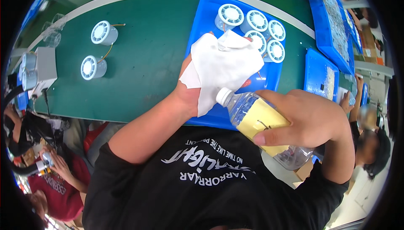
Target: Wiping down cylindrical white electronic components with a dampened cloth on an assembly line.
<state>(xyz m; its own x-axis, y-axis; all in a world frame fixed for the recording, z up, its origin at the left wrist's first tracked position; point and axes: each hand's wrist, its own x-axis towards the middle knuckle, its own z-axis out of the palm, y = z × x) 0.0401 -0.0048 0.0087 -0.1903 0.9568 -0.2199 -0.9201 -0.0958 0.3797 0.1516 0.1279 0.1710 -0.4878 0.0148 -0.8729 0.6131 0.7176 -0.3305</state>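
Note:
My left hand [188,95] is held over a blue tray with a white cloth [227,63] draped across it. The cloth hides most of its fingers; only some tips show at the edges. In my right hand [309,118] is a clear plastic bottle [249,111] with a yellow label. The fingers wrap its body, and the bottle lies tilted, its white cap [224,96] pointing at the cloth's lower edge. Behind the cloth, several round white devices [231,15] with slotted tops and thin wires stand in the blue tray [197,28].
Two similar white devices [102,33] stand on the green table [139,74] at left. A grey-white box [45,66] is at the far left edge. Blue bins [322,72] with small parts line the right. Other people [63,179] work on both sides.

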